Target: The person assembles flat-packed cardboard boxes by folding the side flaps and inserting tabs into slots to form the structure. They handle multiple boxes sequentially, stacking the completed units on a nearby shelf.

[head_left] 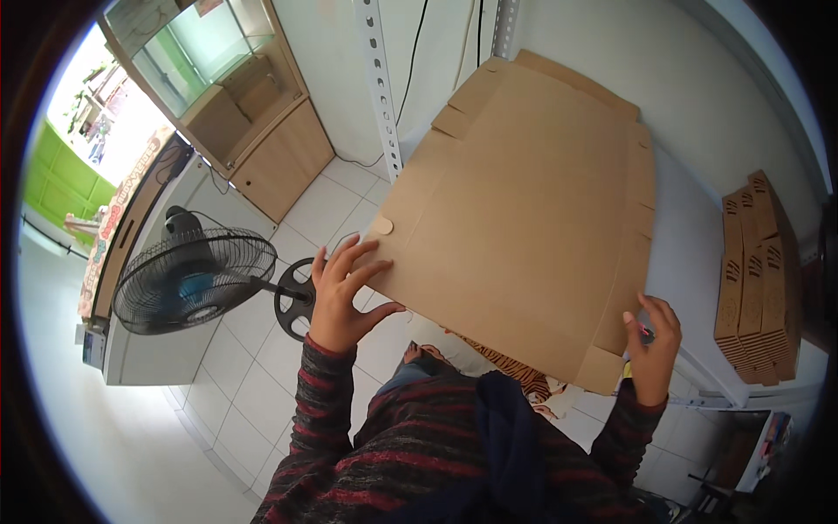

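Note:
A large flat brown cardboard box blank (pixel 524 201) lies in front of me on a pale table (pixel 685 218). Slits, fold lines and small tabs run along its edges. My left hand (pixel 340 293) is at its near left corner, fingers spread on the top face and thumb stretched along the near edge. Beside the near right corner is my right hand (pixel 655 349), thumb and fingers apart. A small dark and pink thing shows between them; I cannot make out what it is or whether the hand touches it.
Folded brown cardboard boxes (pixel 755 288) stand stacked at the right. A black fan (pixel 196 284) is on the left, near a white counter (pixel 161 349). A perforated metal post (pixel 380 87) rises behind the blank, and a glass-topped wooden cabinet (pixel 279 162) stands far left.

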